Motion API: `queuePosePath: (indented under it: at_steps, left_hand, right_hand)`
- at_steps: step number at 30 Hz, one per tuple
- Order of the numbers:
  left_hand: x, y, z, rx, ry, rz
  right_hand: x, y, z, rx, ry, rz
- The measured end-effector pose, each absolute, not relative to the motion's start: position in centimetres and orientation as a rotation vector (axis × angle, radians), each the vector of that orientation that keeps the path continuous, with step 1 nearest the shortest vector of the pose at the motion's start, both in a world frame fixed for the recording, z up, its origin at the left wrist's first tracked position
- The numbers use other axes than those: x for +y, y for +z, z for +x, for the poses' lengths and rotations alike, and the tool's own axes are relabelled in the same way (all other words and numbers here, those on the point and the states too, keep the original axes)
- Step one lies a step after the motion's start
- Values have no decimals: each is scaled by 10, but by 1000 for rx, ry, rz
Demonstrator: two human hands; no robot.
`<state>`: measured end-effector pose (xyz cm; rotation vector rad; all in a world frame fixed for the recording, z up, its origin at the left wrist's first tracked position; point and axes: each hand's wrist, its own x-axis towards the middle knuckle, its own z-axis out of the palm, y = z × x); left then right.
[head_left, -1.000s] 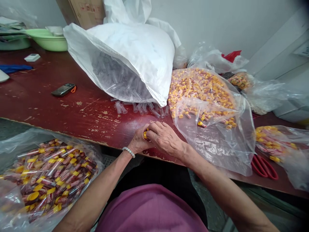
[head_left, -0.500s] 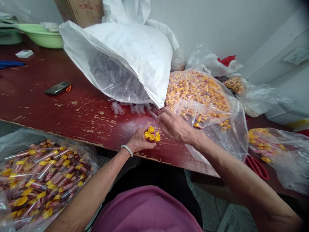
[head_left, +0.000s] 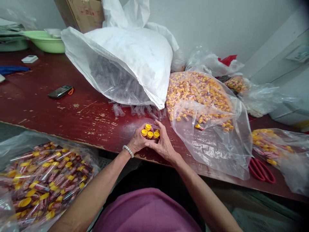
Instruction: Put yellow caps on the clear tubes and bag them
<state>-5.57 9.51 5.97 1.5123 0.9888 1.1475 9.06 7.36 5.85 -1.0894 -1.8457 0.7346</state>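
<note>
Near the table's front edge, my left hand (head_left: 137, 140) is wrapped round the left side of a bunch of yellow-capped tubes (head_left: 150, 134), caps facing up. My right hand (head_left: 163, 141) closes on the same bunch from the right, its thumb reaching across the front. Just beyond lie loose clear tubes (head_left: 118, 110), spilling from the mouth of a big white sack (head_left: 154, 54). To the right, a clear plastic bag (head_left: 198, 88) holds many small yellow-capped pieces. At the lower left, another bag holds filled tubes with yellow caps (head_left: 48, 180).
A black device (head_left: 60, 91) with an orange loop lies on the red table (head_left: 91, 129). Green basins (head_left: 48, 43) stand at the back left, beside a cardboard box (head_left: 89, 14). Red-handled scissors (head_left: 262, 170) and a smaller bag (head_left: 272, 145) lie at the right.
My right hand has moved from near the sack's corner and the clear bag down to the bunch and now grips it with my left hand. The view has shifted slightly.
</note>
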Motion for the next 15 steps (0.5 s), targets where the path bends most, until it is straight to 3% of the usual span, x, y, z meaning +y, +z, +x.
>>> queuePosePath:
  at_steps: [6,15]
  left_hand:
    - [88,48,-64,794,1230,1023]
    - [75,46,-72,623,1221,584]
  right_hand:
    - [69,53,67,-1545,997,-1073]
    - [62,41,73,-2036,434,-1114]
